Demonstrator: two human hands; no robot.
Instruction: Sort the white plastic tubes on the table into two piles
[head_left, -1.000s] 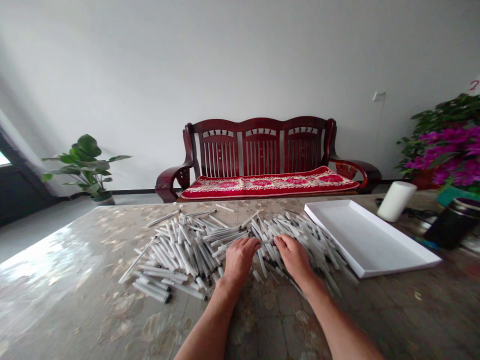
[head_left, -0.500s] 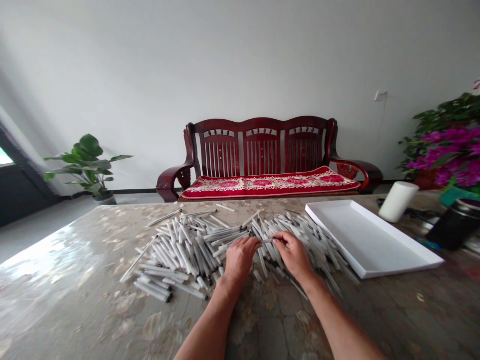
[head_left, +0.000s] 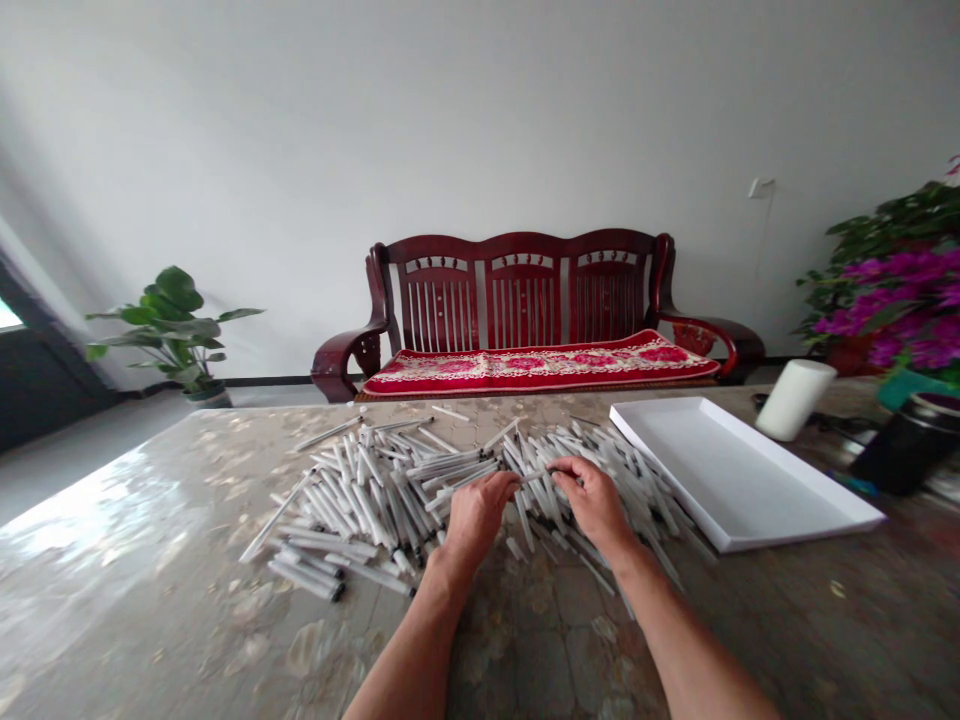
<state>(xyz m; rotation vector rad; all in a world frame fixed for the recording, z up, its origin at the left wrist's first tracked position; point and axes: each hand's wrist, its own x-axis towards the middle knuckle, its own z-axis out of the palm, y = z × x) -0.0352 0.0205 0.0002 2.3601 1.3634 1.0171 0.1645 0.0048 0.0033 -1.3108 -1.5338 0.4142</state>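
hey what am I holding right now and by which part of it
A slim pale pen: your left hand pinches one end, your right hand the other, darker end.

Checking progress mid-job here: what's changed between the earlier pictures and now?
The bare right hand has shifted slightly forward and rightward, leaving the thin whitish plastic pen between both hands more slanted. Nothing was visibly taken or released. The bare left hand, the loose heap of whitish, dark-tipped plastic pens and the shallow white rectangular tray look unchanged.
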